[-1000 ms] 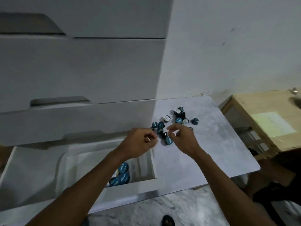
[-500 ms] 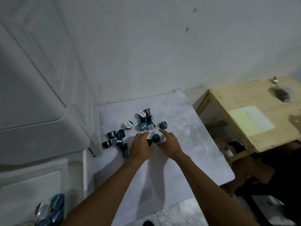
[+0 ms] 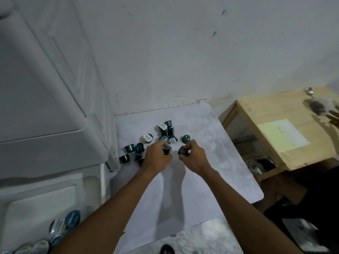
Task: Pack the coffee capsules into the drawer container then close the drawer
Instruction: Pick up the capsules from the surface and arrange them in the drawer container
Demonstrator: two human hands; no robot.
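Note:
Several teal and dark coffee capsules (image 3: 166, 132) lie scattered on a white marbled table (image 3: 211, 162). My left hand (image 3: 156, 158) is closed around one capsule (image 3: 166, 149) with its blue foil top showing. My right hand (image 3: 194, 156) grips a dark capsule (image 3: 182, 150) just right of it. One teal capsule (image 3: 186, 138) stands alone beyond my right fingers. At lower left the open white drawer container (image 3: 42, 202) holds several capsules (image 3: 66, 223) near its front.
A white drawer cabinet (image 3: 45, 107) rises at left, right against the table. A wooden side table (image 3: 286, 129) with a yellow paper sheet and a spoon stands to the right. A grey wall is behind. Marbled floor shows below the table's edge.
The view swung right from the drawer to the capsule pile. Both hands reached into the pile and each closed on a capsule and lifted it slightly.

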